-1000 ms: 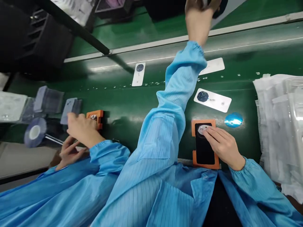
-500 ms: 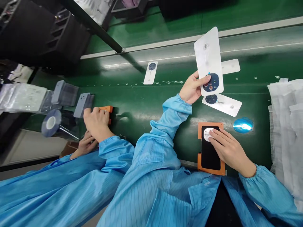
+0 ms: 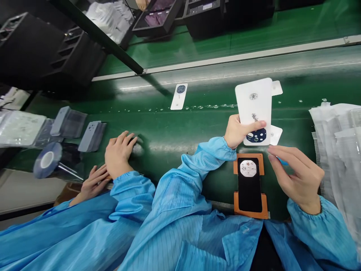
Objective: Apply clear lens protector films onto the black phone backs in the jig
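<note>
My left hand (image 3: 235, 131) grips a white phone back panel (image 3: 252, 107) by its lower end, thumb across the dark blue camera patch. The panel is held tilted up above the bench. Just beyond its lower right corner, my right hand (image 3: 301, 177) has thumb and forefinger drawn together in a pinch; anything between the tips is too small to make out. Below both hands lies an orange fixture (image 3: 236, 205) with a black pad (image 3: 249, 195). On the pad's upper part sits a pale octagonal piece (image 3: 248, 168) with small markings.
More white panels lie on the green bench, one (image 3: 179, 96) alone and others partly behind my left hand. A co-worker's hands (image 3: 118, 154) rest at left, near grey panel stacks (image 3: 91, 135) and a film roll (image 3: 47, 160). White sheets (image 3: 335, 146) are piled at right.
My right hand has left the octagonal piece and risen to the panel's lower corner. My left hand has brought the panel lower, nearer the fixture. The co-worker's upper hand has shifted and spread its fingers.
</note>
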`<state>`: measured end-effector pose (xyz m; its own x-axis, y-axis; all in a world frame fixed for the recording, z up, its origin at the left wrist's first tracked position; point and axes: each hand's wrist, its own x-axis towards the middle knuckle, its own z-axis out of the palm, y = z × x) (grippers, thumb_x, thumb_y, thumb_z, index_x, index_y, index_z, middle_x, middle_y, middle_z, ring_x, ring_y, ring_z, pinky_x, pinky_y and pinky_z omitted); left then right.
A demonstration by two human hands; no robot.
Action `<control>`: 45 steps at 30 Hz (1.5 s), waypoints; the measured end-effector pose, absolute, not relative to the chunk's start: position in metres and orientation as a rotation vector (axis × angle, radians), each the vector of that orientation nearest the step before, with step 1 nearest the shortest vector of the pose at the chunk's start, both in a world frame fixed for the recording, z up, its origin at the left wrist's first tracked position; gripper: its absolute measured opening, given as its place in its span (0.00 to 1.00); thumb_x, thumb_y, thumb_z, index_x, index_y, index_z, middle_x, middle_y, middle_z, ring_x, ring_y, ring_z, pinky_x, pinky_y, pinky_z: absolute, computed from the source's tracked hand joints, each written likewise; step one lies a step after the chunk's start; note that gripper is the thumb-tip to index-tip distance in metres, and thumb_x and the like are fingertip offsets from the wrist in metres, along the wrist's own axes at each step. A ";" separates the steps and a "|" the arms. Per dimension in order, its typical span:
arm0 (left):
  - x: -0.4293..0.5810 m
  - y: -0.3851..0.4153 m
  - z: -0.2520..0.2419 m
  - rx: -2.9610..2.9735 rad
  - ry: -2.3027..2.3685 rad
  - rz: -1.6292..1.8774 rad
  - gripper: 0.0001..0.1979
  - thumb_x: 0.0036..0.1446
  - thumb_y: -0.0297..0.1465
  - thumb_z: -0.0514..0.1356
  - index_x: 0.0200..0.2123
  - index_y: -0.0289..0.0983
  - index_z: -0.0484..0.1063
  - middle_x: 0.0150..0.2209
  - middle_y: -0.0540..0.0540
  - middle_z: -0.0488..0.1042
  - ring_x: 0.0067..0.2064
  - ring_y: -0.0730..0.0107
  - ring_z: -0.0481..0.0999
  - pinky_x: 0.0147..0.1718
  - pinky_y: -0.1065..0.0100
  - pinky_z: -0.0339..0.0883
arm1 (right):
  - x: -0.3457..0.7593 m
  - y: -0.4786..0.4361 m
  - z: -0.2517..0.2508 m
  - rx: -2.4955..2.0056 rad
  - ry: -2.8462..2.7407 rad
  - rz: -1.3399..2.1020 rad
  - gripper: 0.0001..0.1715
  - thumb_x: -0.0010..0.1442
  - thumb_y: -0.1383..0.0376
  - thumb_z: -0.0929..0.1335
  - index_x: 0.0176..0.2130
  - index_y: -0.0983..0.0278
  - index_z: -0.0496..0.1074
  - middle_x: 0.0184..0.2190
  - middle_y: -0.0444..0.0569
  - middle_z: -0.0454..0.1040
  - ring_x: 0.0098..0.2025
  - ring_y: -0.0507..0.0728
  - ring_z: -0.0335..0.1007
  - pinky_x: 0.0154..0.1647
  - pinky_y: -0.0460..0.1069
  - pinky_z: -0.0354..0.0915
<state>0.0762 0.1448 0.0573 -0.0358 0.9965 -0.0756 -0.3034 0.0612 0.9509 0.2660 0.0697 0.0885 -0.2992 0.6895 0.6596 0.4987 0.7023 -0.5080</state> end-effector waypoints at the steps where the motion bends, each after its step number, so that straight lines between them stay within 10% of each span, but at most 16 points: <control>1: 0.080 0.142 0.057 0.924 1.066 1.311 0.28 0.40 0.48 0.81 0.35 0.32 0.84 0.37 0.41 0.85 0.38 0.58 0.85 0.39 0.62 0.79 | 0.262 0.072 0.087 -0.956 -1.950 0.237 0.18 0.63 0.78 0.73 0.49 0.61 0.78 0.43 0.50 0.84 0.43 0.57 0.83 0.44 0.52 0.79; 14: 0.093 0.108 0.050 1.619 0.880 1.254 0.22 0.73 0.45 0.60 0.55 0.35 0.81 0.53 0.40 0.84 0.53 0.56 0.84 0.54 0.60 0.79 | 0.257 0.090 0.067 -1.277 -1.642 0.142 0.01 0.67 0.66 0.73 0.40 0.60 0.78 0.38 0.50 0.82 0.40 0.58 0.82 0.41 0.54 0.78; 45: 0.100 0.091 0.043 1.769 0.733 1.235 0.27 0.75 0.40 0.56 0.72 0.39 0.66 0.70 0.41 0.69 0.71 0.52 0.70 0.71 0.52 0.67 | 0.256 0.096 0.062 -1.278 -1.551 0.225 0.06 0.66 0.68 0.69 0.36 0.59 0.75 0.35 0.47 0.80 0.39 0.58 0.78 0.39 0.55 0.76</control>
<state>0.0997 0.0911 0.0425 0.3446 0.8240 0.4497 0.0009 -0.4794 0.8776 0.2563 0.0959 0.0618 0.1376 0.7965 0.5888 0.5961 0.4082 -0.6915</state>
